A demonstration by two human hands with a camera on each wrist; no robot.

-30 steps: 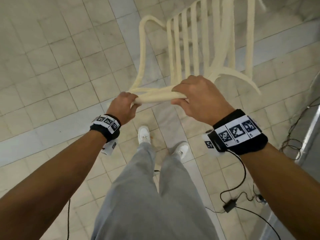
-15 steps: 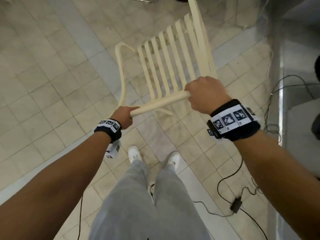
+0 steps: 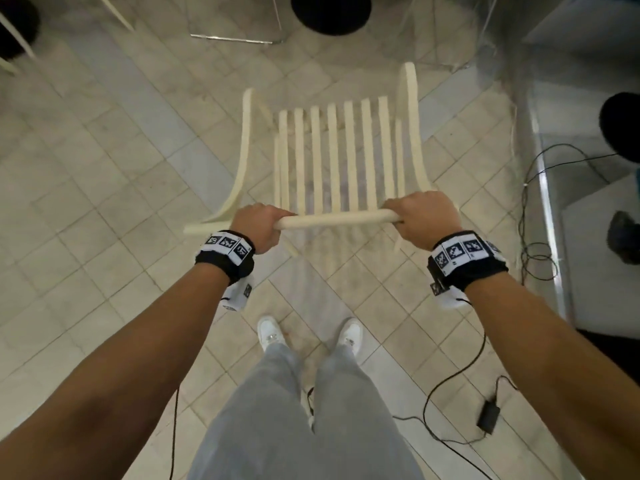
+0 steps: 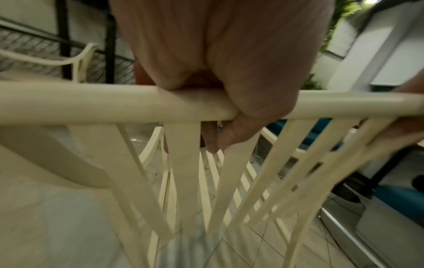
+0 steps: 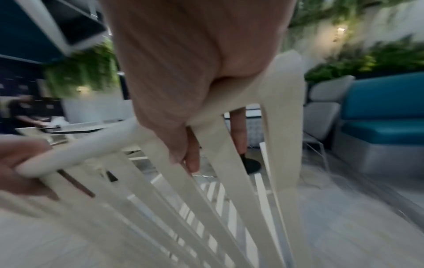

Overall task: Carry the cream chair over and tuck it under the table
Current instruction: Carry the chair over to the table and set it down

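1. Nearest in the head view are grey trouser legs (image 3: 301,410) and 2 white shoes (image 3: 272,332) standing on the pale tiled floor (image 3: 104,188).
2. A black cable (image 3: 446,386) trails over the tiles to the right of the legs, ending at a small black adapter (image 3: 488,415).
3. Both forearms reach forward, each wearing a black wristband with printed square markers (image 3: 227,245).
4. The left hand (image 3: 259,228) grips the top rail of the cream chair (image 3: 334,157) near its left end, fingers curled round the bar; the left wrist view shows the fingertips (image 4: 213,143) wrapped under the rail between the slats.
5. The right hand (image 3: 424,218) grips the same rail near its right end, fingers closed round it; in the right wrist view its fingertips (image 5: 191,161) hang down among the back slats.
6. The chair is held directly ahead of the person, its back rail nearest, its slatted seat and 2 curved armrests stretching away; whether its legs touch the floor I cannot tell.
7. Past the chair a round black base (image 3: 330,12) and a thin metal frame (image 3: 235,38) stand on the floor.
8. At the far left, cream legs of another chair (image 3: 14,39) show.
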